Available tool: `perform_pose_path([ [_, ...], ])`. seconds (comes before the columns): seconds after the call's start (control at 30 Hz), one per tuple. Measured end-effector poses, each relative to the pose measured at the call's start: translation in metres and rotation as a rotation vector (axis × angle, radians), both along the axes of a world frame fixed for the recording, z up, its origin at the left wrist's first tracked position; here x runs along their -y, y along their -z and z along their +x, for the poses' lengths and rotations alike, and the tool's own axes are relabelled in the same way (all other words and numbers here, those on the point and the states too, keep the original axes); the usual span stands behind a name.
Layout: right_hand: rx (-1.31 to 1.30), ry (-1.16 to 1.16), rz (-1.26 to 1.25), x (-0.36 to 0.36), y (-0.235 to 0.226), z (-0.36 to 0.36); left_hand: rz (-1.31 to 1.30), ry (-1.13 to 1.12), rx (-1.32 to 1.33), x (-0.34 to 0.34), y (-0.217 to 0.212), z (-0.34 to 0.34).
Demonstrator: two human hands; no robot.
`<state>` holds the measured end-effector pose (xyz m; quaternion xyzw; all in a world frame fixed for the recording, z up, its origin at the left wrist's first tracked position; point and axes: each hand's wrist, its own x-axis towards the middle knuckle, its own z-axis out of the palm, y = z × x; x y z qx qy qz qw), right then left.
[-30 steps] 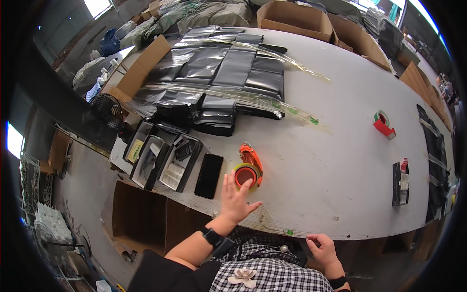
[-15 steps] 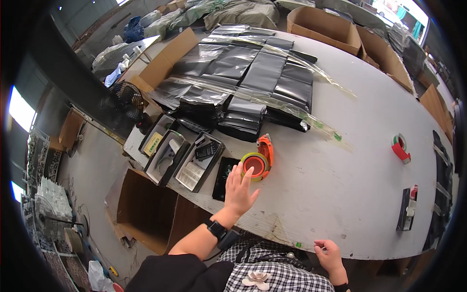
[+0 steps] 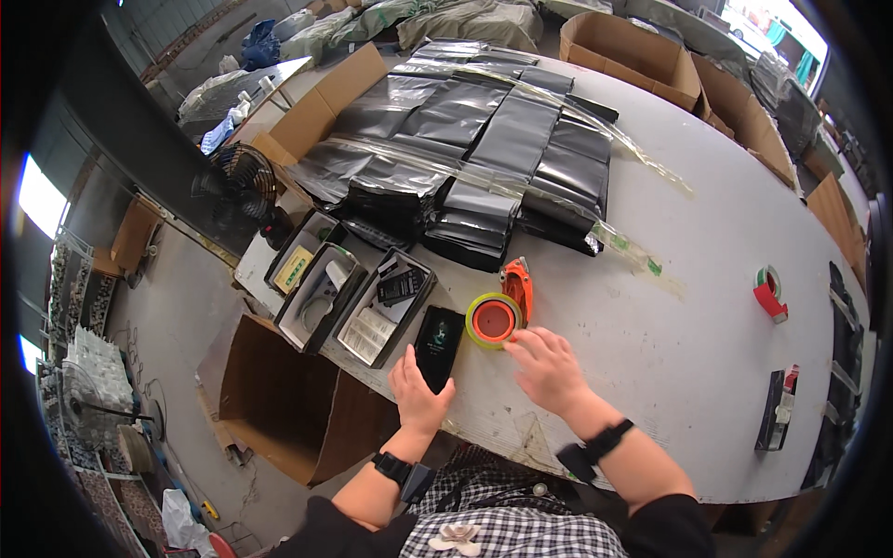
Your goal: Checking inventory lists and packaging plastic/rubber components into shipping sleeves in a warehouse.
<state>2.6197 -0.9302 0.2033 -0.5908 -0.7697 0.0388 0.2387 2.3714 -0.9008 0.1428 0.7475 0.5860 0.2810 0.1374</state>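
Note:
A flat black phone (image 3: 437, 346) with faint lit marks on its face lies near the table's front edge. My left hand (image 3: 420, 395) closes round its lower end, fingers along the left side and thumb on the right. Just right of the phone rests an orange tape dispenser (image 3: 517, 282) with a roll of yellow-green tape (image 3: 473, 338) on it. My right hand (image 3: 553, 374) has its fingers curled and pressed together against the roll's lower right edge. Whether they pinch the tape itself is hidden.
Left of the phone stand several open black boxes (image 3: 386, 307) with small items. Black plastic bags (image 3: 484, 139) in stacks, with clear strips across, cover the far left table (image 3: 651, 372). Further right are a red-and-green tape roll (image 3: 769, 295) and a dark box (image 3: 772, 410). A carton (image 3: 279, 409) sits below.
My left hand has moved from the tape roll down and left onto the phone. My right hand has come up from the table's front edge to the roll. The view has shifted slightly.

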Motion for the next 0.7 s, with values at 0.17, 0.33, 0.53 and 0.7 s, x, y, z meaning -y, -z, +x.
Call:
perform_pose_path([
  [0.17, 0.085, 0.035, -0.015, -0.045, 0.032, -0.017, -0.022, 0.018, -0.016, 0.018, -0.016, -0.019],
  [0.33, 0.101, 0.208, 0.085, -0.058, 0.041, -0.021, -0.02, 0.069, 0.065, 0.023, -0.044, -0.042],
  [0.53, 0.02, 0.142, -0.093, 0.044, 0.017, 0.007, 0.163, -0.023, 0.075, -0.056, -0.079, -0.119],
  [0.7, 0.025, 0.403, -0.243, 0.163, 0.043, 0.035, 0.234, -0.133, -0.089, -0.156, -0.074, -0.22],
])
